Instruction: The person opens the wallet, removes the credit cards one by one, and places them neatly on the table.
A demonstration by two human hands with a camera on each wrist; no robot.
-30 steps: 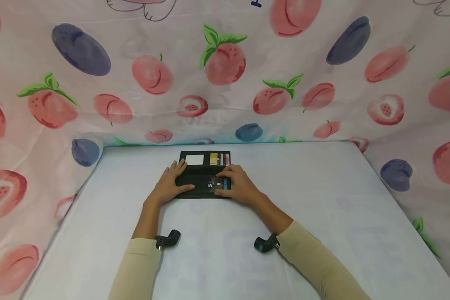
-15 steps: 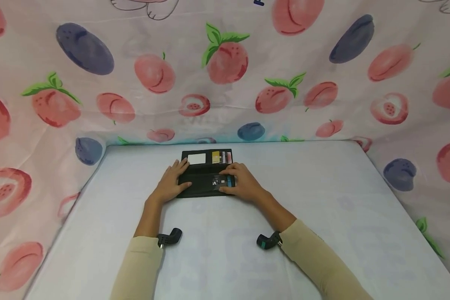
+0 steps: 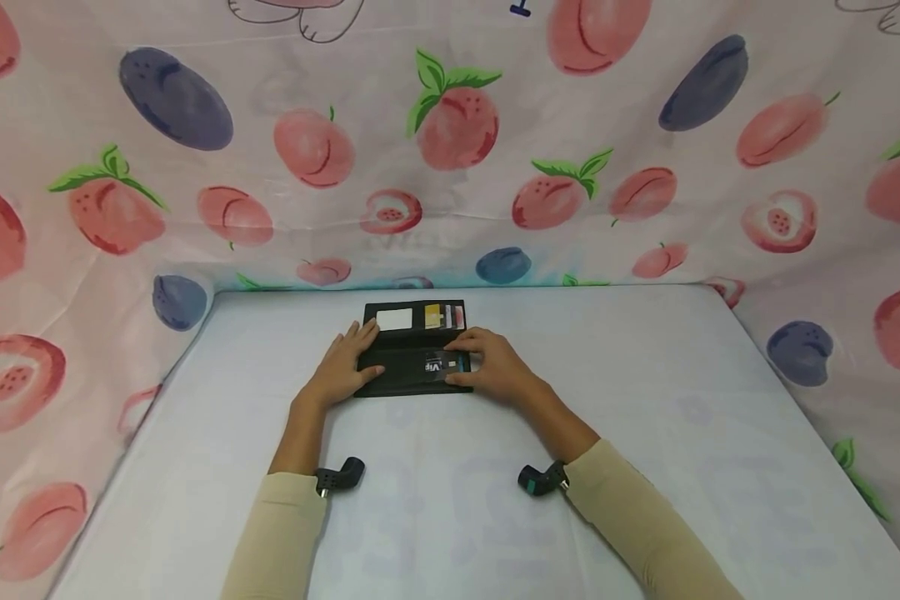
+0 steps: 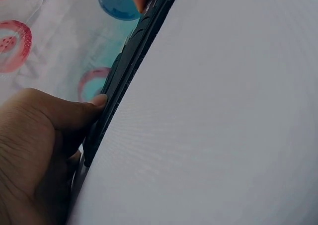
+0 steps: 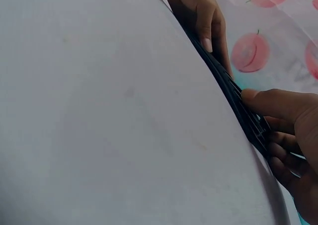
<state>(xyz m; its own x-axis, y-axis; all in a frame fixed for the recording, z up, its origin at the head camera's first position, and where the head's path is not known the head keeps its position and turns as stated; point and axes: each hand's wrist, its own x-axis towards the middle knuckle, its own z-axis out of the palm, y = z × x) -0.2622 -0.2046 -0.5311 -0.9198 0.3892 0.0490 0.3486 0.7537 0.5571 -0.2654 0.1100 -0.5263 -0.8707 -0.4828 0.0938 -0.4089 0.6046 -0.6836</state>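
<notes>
A black wallet (image 3: pixel 401 371) lies unfolded on the white table in the head view. Its upper half shows a white panel and several cards (image 3: pixel 442 317) in slots. My left hand (image 3: pixel 339 367) rests on the wallet's left side, fingers fairly straight and thumb on the lower half. On the lower right, a dark card (image 3: pixel 437 365) with "Vip" lettering and a chip sits between the thumb and fingers of my right hand (image 3: pixel 498 364), which pinches it. A bluish card edge shows beside it, partly covered. Both wrist views see the wallet (image 4: pixel 121 76) nearly edge-on.
The white tabletop (image 3: pixel 435 500) stretches around the wallet. Behind and at both sides hangs a cloth (image 3: pixel 450 192) printed with peaches. A small black device sits on each wrist, the left one (image 3: pixel 341 477) and the right one (image 3: pixel 542 479).
My right thumb and fingers have shifted slightly right along the wallet's lower half, and more of the card's lettering shows. The left hand stays in place on the wallet.
</notes>
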